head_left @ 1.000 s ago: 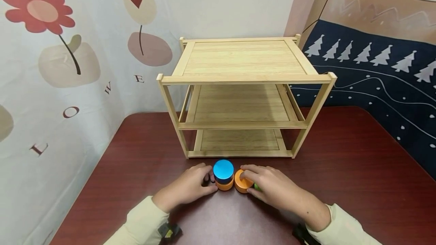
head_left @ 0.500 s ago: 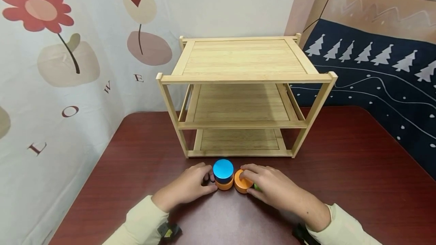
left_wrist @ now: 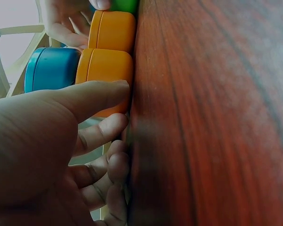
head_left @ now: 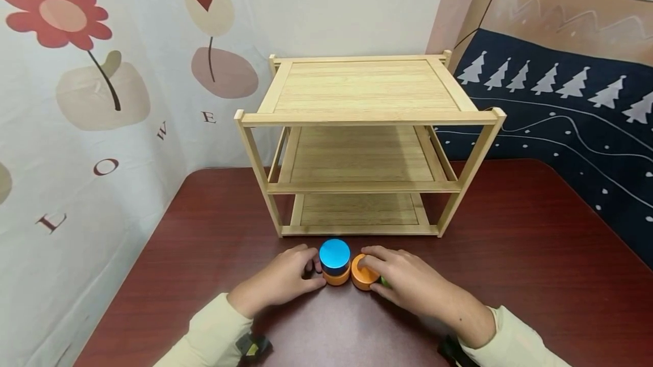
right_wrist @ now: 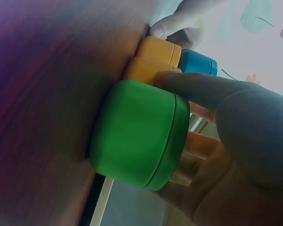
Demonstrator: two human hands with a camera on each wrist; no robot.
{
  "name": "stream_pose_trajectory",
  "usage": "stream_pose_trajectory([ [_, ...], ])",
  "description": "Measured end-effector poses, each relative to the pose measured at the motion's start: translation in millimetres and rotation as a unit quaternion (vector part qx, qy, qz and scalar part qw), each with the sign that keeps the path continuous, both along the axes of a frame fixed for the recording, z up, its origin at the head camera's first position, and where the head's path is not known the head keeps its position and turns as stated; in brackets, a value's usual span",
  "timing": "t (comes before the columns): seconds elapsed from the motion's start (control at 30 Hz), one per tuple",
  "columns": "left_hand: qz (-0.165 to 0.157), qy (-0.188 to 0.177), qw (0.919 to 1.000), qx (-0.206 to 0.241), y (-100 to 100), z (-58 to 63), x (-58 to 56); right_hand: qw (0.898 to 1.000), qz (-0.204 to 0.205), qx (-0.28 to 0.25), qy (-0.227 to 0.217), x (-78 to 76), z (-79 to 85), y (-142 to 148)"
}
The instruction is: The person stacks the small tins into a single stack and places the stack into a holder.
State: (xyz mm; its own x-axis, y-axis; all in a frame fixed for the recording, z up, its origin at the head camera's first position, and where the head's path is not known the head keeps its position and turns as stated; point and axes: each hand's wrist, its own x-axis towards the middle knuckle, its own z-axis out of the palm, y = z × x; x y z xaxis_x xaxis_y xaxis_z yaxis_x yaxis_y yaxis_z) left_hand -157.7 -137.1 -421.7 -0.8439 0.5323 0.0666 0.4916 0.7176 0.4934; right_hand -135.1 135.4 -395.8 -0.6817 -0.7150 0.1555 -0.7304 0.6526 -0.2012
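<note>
Two small orange round lidded jars stand side by side on the table. A blue round lidded jar (head_left: 334,253) is stacked on the left orange jar (head_left: 336,278). My left hand (head_left: 285,277) holds the left orange jar's outer side, thumb at the front and index finger beside it. My right hand (head_left: 414,283) grips the right orange jar (head_left: 361,281), thumb at its near side and one finger over its lid. Beside it, mostly hidden under the right palm in the head view, a green lidded jar (right_wrist: 134,134) stands on the table.
Just behind the jars stands a three-level wooden shelf rack (head_left: 364,118) on the dark red table (head_left: 204,253). A printed cloth (head_left: 153,26) hangs at the back and left. Another dark blue one with white trees (head_left: 553,82) hangs at the right.
</note>
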Motion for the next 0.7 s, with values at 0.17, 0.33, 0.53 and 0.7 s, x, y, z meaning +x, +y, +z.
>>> stream_pose_trajectory([
  [0.17, -0.001, 0.0, 1.0, 0.0, 0.2, -1.0, -1.3, 1.0, 0.003, -0.002, 0.005, -0.6, -0.9, 0.6],
  [0.33, -0.002, 0.001, 1.0, -0.001, 0.9, -1.8, -1.6, 1.0, 0.004, -0.007, 0.002, -0.2, -1.2, 0.6],
  [0.53, 0.002, 0.001, 1.0, -0.007, 0.5, -1.9, -0.9, 1.0, 0.006, -0.018, 0.006, 0.1, -0.7, -0.3],
  [0.7, 0.002, 0.001, 0.9999, -0.01, 0.4, -1.9, -1.2, 1.0, 0.005, -0.021, 0.017, 0.4, 0.2, -0.4],
])
